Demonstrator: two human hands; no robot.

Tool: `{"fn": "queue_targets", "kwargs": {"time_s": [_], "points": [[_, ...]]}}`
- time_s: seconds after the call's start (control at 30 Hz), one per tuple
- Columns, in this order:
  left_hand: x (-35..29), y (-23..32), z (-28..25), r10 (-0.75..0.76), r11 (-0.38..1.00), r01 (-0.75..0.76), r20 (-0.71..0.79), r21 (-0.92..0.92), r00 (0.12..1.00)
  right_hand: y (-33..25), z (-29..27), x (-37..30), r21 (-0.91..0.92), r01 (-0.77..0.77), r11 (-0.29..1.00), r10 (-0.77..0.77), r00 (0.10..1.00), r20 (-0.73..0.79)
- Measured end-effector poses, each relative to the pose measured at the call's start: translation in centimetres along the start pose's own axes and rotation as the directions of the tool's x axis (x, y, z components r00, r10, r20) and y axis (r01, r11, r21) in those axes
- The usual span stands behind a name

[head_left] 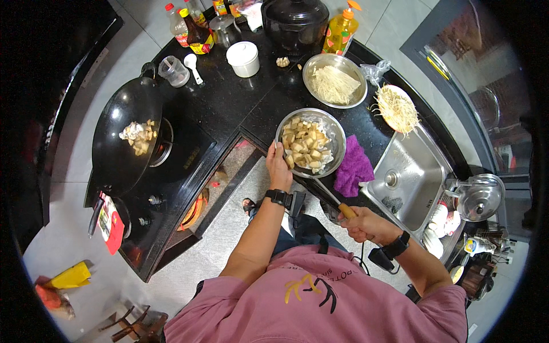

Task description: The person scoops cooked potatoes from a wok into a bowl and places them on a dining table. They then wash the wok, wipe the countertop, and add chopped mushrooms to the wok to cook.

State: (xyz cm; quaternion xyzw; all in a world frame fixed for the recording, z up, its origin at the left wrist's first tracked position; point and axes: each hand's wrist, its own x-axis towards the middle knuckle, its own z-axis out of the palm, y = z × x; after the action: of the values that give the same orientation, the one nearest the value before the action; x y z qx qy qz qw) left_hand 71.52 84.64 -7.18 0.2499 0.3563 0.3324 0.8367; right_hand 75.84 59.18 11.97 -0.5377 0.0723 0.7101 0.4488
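Observation:
My left hand (279, 167) grips the near-left rim of a steel bowl (341, 135), fingers closed on it. Inside the bowl lie pale brown diced chunks (303, 140) and some whitish pieces. My right hand (366, 224) is wrapped round the wooden handle (346, 211) of a metal cooking utensil, whose shaft slants up and left toward the bowl's near rim. The utensil's head cannot be made out clearly there. Off to the left, a black wok (117, 160) sits tilted on the stove burner, holding a small heap of similar chunks (139, 137) with something white.
Behind the bowl stand a steel bowl of thin white noodles (336, 86) and a plate of bean sprouts (396, 110). A purple cloth (354, 167) lies beside the sink (409, 177). A white lidded jar (243, 59), sauce bottles (197, 35) and a black pot (294, 26) line the back.

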Motion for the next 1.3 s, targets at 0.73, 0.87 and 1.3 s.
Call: {"fn": "queue_targets", "kwargs": {"time_s": [0.73, 0.87, 1.3], "points": [[1.9, 9.1, 1.1, -0.6, 0.566, 0.291, 0.143, 0.772, 0.788, -0.5, -2.5, 2.7, -0.314, 0.187, 0.931, -0.256, 0.947, -0.195], [-1.6, 12.8, 1.7, -0.477, 0.757, 0.217, 0.292, 0.617, 0.829, -1.4, -1.2, 0.4, -0.346, 0.22, 0.912, -0.281, 0.95, -0.136], [-7.9, 44.1, 0.4, 0.474, -0.311, -0.341, 0.455, 0.887, 0.753, -17.1, 18.2, 2.3, -0.481, 0.343, 0.807, -0.198, 0.924, 0.327]]}}
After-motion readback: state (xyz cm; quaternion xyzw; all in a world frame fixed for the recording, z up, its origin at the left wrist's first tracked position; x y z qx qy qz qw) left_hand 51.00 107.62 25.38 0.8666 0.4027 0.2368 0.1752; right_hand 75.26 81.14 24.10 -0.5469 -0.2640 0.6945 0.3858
